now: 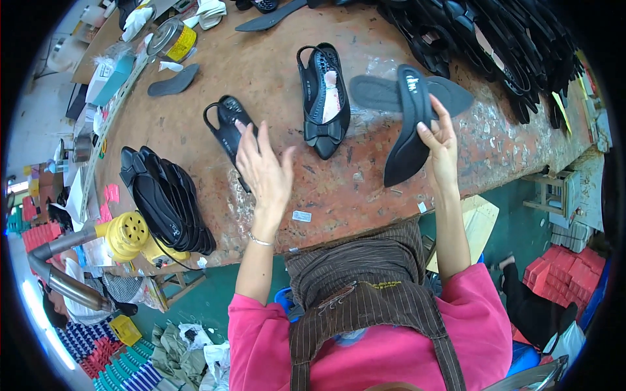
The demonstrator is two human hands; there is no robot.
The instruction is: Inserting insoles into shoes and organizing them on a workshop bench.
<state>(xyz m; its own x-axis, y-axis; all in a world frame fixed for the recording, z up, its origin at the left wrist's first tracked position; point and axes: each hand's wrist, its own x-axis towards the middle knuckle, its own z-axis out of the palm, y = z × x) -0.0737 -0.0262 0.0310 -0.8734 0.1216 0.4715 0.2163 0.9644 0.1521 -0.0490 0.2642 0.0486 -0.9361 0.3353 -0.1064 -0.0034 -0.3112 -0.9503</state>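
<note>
My right hand (441, 144) pinches a black insole (405, 146) by its edge, thumb on one face, its pointed toe end toward me. Beyond it, grey insoles (378, 93) lie on the worn brown table (352, 202). With fingers spread, my left hand (264, 166) is over a black slingback shoe (229, 124) and hides its front part; whether they touch I cannot tell. Between my hands stands a second black slingback flat (325, 98), its bow and pointed toe facing me, with a pale patch along its inner sole.
Several nested black shoes (166, 199) stand at the left near a yellow round fixture (127, 234) on a metal pipe. A large heap of black shoes (482, 49) fills the far right. A tin (171, 40) and a loose insole (173, 81) lie far left.
</note>
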